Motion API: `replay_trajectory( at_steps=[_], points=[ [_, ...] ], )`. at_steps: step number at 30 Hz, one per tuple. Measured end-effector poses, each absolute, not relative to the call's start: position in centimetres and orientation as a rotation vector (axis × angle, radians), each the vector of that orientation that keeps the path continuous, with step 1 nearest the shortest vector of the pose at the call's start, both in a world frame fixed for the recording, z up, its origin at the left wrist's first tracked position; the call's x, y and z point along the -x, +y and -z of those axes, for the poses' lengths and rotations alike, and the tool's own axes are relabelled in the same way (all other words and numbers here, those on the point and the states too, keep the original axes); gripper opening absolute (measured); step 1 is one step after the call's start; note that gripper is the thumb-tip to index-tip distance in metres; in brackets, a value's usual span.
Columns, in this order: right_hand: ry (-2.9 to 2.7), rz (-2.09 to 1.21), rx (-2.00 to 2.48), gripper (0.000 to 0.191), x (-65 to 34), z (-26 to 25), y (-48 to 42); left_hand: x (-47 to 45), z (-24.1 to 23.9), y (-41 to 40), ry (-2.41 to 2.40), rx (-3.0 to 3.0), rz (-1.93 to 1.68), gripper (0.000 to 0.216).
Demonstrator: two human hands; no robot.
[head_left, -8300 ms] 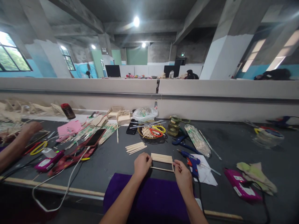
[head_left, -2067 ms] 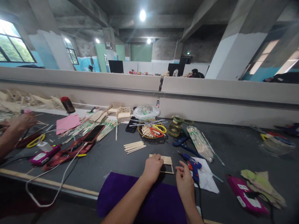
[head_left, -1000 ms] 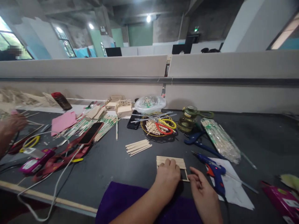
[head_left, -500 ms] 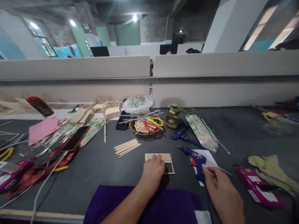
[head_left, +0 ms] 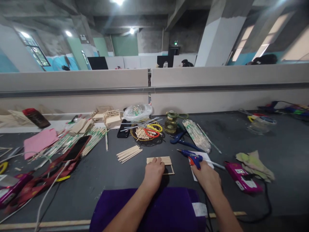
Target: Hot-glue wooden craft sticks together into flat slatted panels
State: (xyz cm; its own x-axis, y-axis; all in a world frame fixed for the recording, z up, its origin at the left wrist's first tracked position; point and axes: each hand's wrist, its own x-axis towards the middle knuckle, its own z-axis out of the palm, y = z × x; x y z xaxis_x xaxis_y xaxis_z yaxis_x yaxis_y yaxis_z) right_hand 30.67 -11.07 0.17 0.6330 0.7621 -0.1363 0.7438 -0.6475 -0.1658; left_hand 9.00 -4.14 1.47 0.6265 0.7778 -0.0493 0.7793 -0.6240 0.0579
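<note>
Lower centre, the wooden-stick frame (head_left: pixel 166 159) lies long side left-to-right, beneath the left hand (head_left: pixel 154 173), fingers bent, grip unclear; farther right, the right hand (head_left: pixel 207 176) wraps the hot-glue gun (head_left: pixel 194 157), nozzle leftward.

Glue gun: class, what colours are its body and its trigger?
The glue gun is blue, its trigger orange-red; best seen in the head view.

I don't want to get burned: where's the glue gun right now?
In the head view, the glue gun is right of centre, over the white paper, the right hand on its handle, right of the stick frame.
</note>
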Motion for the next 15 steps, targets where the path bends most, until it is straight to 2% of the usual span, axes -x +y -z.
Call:
replay_trajectory(
  at_steps=[3,8,13,15],
  points=[
    [-1.198,-0.334,2.681,0.044,-31.3,0.1,-11.3,-8.9,-1.6,-4.2,1.333,-2.772,0.025,0.016],
    [-0.907,-0.675,2.198,0.046,-32.8,1.5,-12.9,-8.9,-1.5,-4.1,1.342,-2.780,0.020,0.015],
    [-0.920,-0.298,2.426,0.049,-33.7,2.2,-14.6,-8.9,-1.4,-4.0,1.350,-2.770,0.021,0.016],
    [-0.960,-0.269,2.448,0.049,-33.3,2.1,-14.5,-9.0,-1.4,-4.0,1.351,-2.761,0.034,0.017]
  ],
)
